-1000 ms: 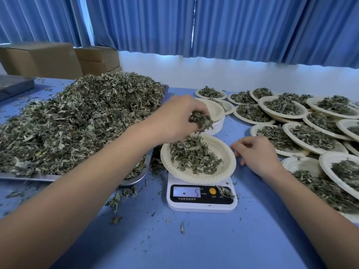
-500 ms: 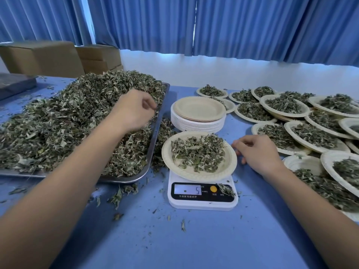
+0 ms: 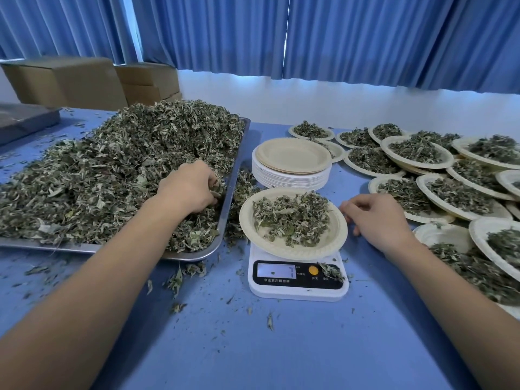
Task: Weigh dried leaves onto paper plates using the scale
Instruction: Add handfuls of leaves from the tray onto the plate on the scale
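Observation:
A white digital scale (image 3: 298,288) stands on the blue table with a paper plate (image 3: 292,249) on it, holding a small heap of dried leaves (image 3: 292,216). Its display shows 7. A big pile of dried leaves (image 3: 112,170) fills a metal tray (image 3: 233,170) at the left. My left hand (image 3: 191,187) is down in the pile near the tray's right rim, fingers curled into the leaves. My right hand (image 3: 377,218) rests on the table just right of the plate, fingers loosely curled and holding nothing.
A stack of empty paper plates (image 3: 292,164) sits behind the scale. Several filled plates (image 3: 416,153) crowd the right side of the table. Cardboard boxes (image 3: 64,80) stand at the back left. Leaf bits litter the blue table (image 3: 253,347).
My left hand left the plate, where it dropped leaves, and went left and down into the tray's pile. The scale reading rose from 5 to 7. My right hand stayed put.

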Demonstrator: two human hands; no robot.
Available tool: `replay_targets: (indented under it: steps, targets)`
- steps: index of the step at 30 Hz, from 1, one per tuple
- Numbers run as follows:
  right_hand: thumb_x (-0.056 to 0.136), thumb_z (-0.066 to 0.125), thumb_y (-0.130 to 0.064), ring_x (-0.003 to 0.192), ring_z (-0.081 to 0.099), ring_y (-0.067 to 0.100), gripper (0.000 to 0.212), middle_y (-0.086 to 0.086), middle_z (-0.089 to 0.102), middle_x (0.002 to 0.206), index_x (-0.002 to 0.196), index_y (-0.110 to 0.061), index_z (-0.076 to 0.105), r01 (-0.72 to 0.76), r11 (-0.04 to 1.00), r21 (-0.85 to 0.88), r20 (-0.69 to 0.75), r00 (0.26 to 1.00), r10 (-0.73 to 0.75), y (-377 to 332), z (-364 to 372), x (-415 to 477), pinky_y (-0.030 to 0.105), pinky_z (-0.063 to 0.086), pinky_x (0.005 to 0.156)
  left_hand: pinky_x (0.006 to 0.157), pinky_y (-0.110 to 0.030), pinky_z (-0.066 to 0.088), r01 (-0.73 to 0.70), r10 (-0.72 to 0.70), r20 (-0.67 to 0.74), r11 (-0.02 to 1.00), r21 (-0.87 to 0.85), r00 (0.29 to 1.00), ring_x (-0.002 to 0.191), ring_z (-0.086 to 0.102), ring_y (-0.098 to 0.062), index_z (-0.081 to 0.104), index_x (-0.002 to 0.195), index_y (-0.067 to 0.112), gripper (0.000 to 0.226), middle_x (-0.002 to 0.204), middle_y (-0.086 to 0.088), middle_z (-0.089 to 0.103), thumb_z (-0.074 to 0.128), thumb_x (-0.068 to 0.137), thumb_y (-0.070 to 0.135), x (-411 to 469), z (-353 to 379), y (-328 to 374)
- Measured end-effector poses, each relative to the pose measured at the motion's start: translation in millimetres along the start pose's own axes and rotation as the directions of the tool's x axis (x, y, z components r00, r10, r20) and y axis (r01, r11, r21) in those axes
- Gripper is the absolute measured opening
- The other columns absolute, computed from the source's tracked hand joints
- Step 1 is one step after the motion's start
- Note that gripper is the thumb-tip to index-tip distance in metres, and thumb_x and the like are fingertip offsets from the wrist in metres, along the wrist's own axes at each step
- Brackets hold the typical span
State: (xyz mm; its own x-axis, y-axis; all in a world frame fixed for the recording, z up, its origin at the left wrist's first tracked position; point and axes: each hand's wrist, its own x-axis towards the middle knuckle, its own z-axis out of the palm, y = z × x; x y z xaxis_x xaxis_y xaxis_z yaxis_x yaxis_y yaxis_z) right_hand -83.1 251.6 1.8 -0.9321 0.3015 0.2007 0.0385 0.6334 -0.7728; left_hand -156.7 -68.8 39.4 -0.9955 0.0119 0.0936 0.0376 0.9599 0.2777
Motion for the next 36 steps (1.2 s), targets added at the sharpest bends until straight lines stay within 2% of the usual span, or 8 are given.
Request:
replay_targets:
  steps: [2, 6, 10, 15, 24, 26, 30, 36]
  targets:
    - [0.097, 0.065, -0.023, 0.037, 0.052, 0.007, 0.028, -0.008, 0.065, 0.051, 0.070, -0.017, 0.072, -0.003, 1.000, 0.001, 0.002, 1.000, 0.003, 1, 0, 0, 0.016, 0.037, 0.044, 0.078, -0.041, 0.057, -0.018, 0.016, -0.069, 1.000, -0.025, 0.997, 0.080, 0.065, -0.028, 0.072, 0.087, 0.020, 0.013, 0.094, -0.005, 0.070, 0.080, 0.085, 0.029, -1, -1, 0]
    - [0.098, 0.065, -0.023, 0.038, 0.054, 0.009, 0.029, -0.007, 0.067, 0.055, 0.071, -0.018, 0.073, 0.006, 1.000, 0.007, 0.003, 1.000, -0.006, 1, -1, 0, 0.023, 0.041, 0.052, 0.085, -0.043, 0.057, -0.009, 0.004, -0.099, 0.999, -0.048, 0.995, 0.088, 0.067, -0.028, 0.070, 0.121, 0.027, 0.034, 0.110, -0.004, 0.072, 0.077, 0.088, 0.029, -4, -4, 3]
    - [0.100, 0.063, -0.028, 0.043, 0.053, 0.017, 0.027, -0.004, 0.069, 0.061, 0.080, -0.017, 0.076, 0.027, 0.993, 0.111, 0.004, 1.000, -0.028, -3, -4, -2, 0.029, 0.048, 0.057, 0.093, -0.042, 0.055, -0.067, 0.064, -0.021, 0.971, -0.227, 0.998, 0.102, 0.066, -0.027, 0.071, 0.112, 0.028, 0.025, 0.114, -0.002, 0.067, 0.072, 0.089, 0.020, -3, -2, 3]
    - [0.096, 0.070, -0.036, 0.043, 0.051, 0.019, 0.028, 0.007, 0.068, 0.063, 0.081, -0.013, 0.077, 0.059, 0.973, 0.223, 0.083, 0.993, -0.079, -13, -12, -6, 0.022, 0.038, 0.041, 0.066, -0.037, 0.060, -0.233, 0.081, -0.425, 0.919, -0.318, 0.901, 0.065, 0.065, -0.017, 0.070, 0.100, 0.024, 0.015, 0.082, 0.003, 0.068, 0.058, 0.093, 0.017, -15, -11, 19]
    - [0.090, 0.077, -0.034, 0.042, 0.041, 0.020, 0.019, 0.007, 0.053, 0.044, 0.089, -0.015, 0.076, 0.031, 0.983, 0.181, 0.216, 0.974, -0.071, -23, -14, -15, 0.026, 0.035, 0.051, 0.056, -0.028, 0.053, -0.293, 0.291, -0.043, 0.931, -0.217, 0.956, 0.049, 0.055, -0.008, 0.070, 0.081, 0.025, 0.012, 0.059, 0.009, 0.063, 0.069, 0.091, 0.032, -34, -3, 46]
    - [0.090, 0.077, -0.030, 0.041, 0.043, 0.018, 0.016, 0.009, 0.056, 0.045, 0.090, -0.014, 0.076, 0.018, 0.985, 0.171, 0.220, 0.974, -0.056, -24, -14, -14, 0.026, 0.035, 0.051, 0.064, -0.034, 0.059, -0.285, 0.295, 0.024, 0.938, -0.198, 0.955, 0.057, 0.061, -0.011, 0.069, 0.085, 0.027, 0.005, 0.063, 0.007, 0.066, 0.071, 0.087, 0.031, -34, -2, 47]
    - [0.091, 0.077, -0.017, 0.036, 0.045, 0.013, 0.012, 0.012, 0.058, 0.046, 0.091, -0.005, 0.075, -0.024, 0.979, 0.202, 0.230, 0.973, -0.024, -26, -19, -13, 0.021, 0.035, 0.041, 0.070, -0.035, 0.058, -0.274, 0.287, 0.013, 0.926, -0.259, 0.958, 0.068, 0.066, -0.013, 0.071, 0.088, 0.027, 0.007, 0.071, 0.008, 0.069, 0.075, 0.083, 0.024, -33, -3, 52]
    - [0.086, 0.081, -0.015, 0.034, 0.039, 0.013, 0.013, 0.009, 0.054, 0.045, 0.087, -0.002, 0.077, -0.094, 0.958, 0.271, 0.173, 0.984, 0.047, -38, -50, 19, 0.021, 0.031, 0.038, 0.046, -0.019, 0.037, -0.226, 0.260, -0.011, 0.814, -0.536, 0.965, 0.045, 0.048, -0.003, 0.078, 0.092, 0.018, 0.008, 0.054, 0.008, 0.058, 0.078, 0.084, 0.019, -5, -24, 80]
